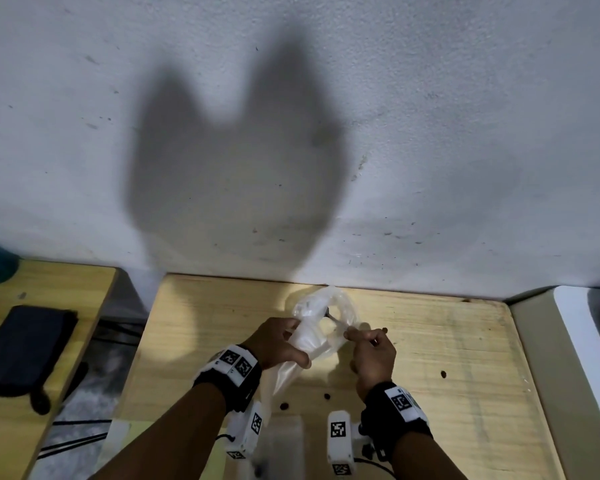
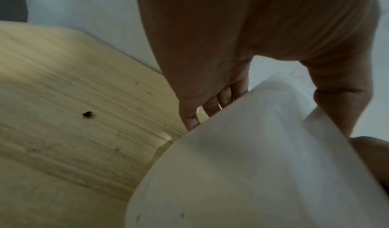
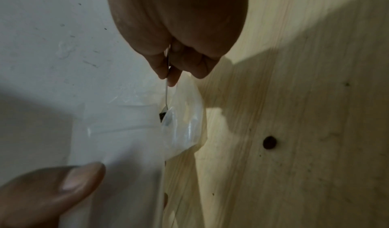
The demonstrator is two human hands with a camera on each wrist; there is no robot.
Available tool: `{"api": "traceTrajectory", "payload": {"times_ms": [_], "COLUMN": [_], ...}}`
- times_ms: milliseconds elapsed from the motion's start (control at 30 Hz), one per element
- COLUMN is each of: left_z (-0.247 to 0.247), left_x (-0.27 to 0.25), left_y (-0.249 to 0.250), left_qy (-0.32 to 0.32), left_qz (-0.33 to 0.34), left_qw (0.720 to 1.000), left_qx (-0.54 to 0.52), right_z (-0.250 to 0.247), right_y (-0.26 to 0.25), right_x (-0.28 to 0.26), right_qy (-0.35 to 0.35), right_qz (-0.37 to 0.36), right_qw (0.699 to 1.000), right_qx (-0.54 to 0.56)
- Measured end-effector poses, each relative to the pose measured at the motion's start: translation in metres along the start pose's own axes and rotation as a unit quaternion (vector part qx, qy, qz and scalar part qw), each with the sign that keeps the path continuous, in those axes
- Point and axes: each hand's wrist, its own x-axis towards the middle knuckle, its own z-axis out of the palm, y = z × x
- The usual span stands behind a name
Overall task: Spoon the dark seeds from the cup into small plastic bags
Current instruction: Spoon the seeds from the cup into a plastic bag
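Observation:
My left hand (image 1: pixel 281 344) grips a clear plastic bag (image 1: pixel 312 327) above the wooden table (image 1: pixel 430 341), its fingers curled round the plastic (image 2: pixel 263 148). My right hand (image 1: pixel 368 344) pinches the thin handle of a small metal spoon (image 3: pixel 166 95). The spoon's bowl, dark with seeds (image 3: pixel 162 115), sits at the bag's open mouth (image 3: pixel 179 123). A few loose dark seeds (image 1: pixel 443 374) lie on the table. The cup is hard to make out; a blurred clear container (image 1: pixel 281 441) stands at the near edge between my forearms.
A white wall (image 1: pixel 291 133) rises right behind the table. A second wooden table (image 1: pixel 32 341) at the left carries a dark pouch (image 1: pixel 25 348). A white appliance (image 1: pixel 582 341) stands at the right edge. Cables run in the gap between the tables.

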Motion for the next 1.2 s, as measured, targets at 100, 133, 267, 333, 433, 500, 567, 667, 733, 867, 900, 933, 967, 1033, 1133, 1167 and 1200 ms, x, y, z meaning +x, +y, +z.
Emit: {"api": "traceTrajectory", "payload": {"times_ms": [100, 133, 267, 333, 433, 500, 567, 667, 733, 867, 900, 933, 967, 1033, 1133, 1167, 1200], "left_z": [-0.002, -0.003, -0.007, -0.009, -0.010, -0.009, -0.007, -0.004, -0.004, -0.004, -0.004, -0.003, -0.003, -0.002, -0.001, -0.001, -0.001], "left_x": [0.000, -0.001, -0.002, -0.002, -0.001, -0.002, -0.003, -0.002, -0.001, -0.001, -0.001, -0.001, -0.001, -0.002, -0.003, -0.003, -0.003], "left_y": [0.002, 0.003, 0.001, -0.001, -0.002, -0.001, 0.001, 0.001, 0.001, 0.002, 0.002, 0.003, 0.004, 0.006, 0.008, 0.009, 0.009], "left_qy": [0.023, 0.035, 0.050, 0.053, 0.050, 0.043, 0.038, 0.037, 0.036, 0.042, 0.044, 0.045, 0.047, 0.052, 0.069, 0.075, 0.080], "left_qz": [-0.006, -0.008, -0.029, -0.033, -0.036, -0.033, -0.033, -0.037, -0.040, -0.043, -0.045, -0.045, -0.046, -0.046, -0.035, -0.034, -0.032], "left_qw": [0.999, 0.998, 0.991, 0.988, 0.987, 0.988, 0.990, 0.992, 0.993, 0.994, 0.994, 0.994, 0.994, 0.994, 0.993, 0.993, 0.992], "left_qx": [-0.028, -0.046, -0.124, -0.141, -0.151, -0.147, -0.134, -0.115, -0.108, -0.093, -0.092, -0.091, -0.090, -0.087, -0.087, -0.088, -0.090], "right_z": [-0.007, -0.010, -0.021, -0.024, -0.026, -0.025, -0.024, -0.020, -0.019, -0.016, -0.016, -0.015, -0.014, -0.014, -0.021, -0.024, -0.028], "right_y": [0.001, 0.001, 0.001, -0.002, -0.008, -0.011, -0.012, -0.010, -0.009, -0.010, -0.010, -0.010, -0.009, -0.009, -0.009, -0.009, -0.010], "right_x": [0.003, 0.005, 0.009, 0.009, 0.008, 0.007, 0.008, 0.010, 0.011, 0.011, 0.011, 0.011, 0.012, 0.013, 0.016, 0.016, 0.016], "right_qy": [-0.002, 0.000, -0.001, -0.004, 0.011, 0.024, 0.032, 0.031, 0.028, 0.037, 0.039, 0.039, 0.038, 0.034, 0.018, 0.012, 0.007], "right_qz": [-0.009, -0.017, -0.052, -0.065, -0.089, -0.110, -0.130, -0.138, -0.131, -0.117, -0.116, -0.116, -0.115, -0.107, -0.083, -0.078, -0.075], "right_qw": [1.000, 1.000, 0.999, 0.998, 0.996, 0.993, 0.988, 0.985, 0.986, 0.990, 0.990, 0.990, 0.990, 0.992, 0.995, 0.995, 0.996], "right_qx": [0.005, 0.001, -0.004, -0.009, -0.022, -0.041, -0.073, -0.101, -0.095, -0.073, -0.074, -0.074, -0.072, -0.065, -0.058, -0.058, -0.058]}}
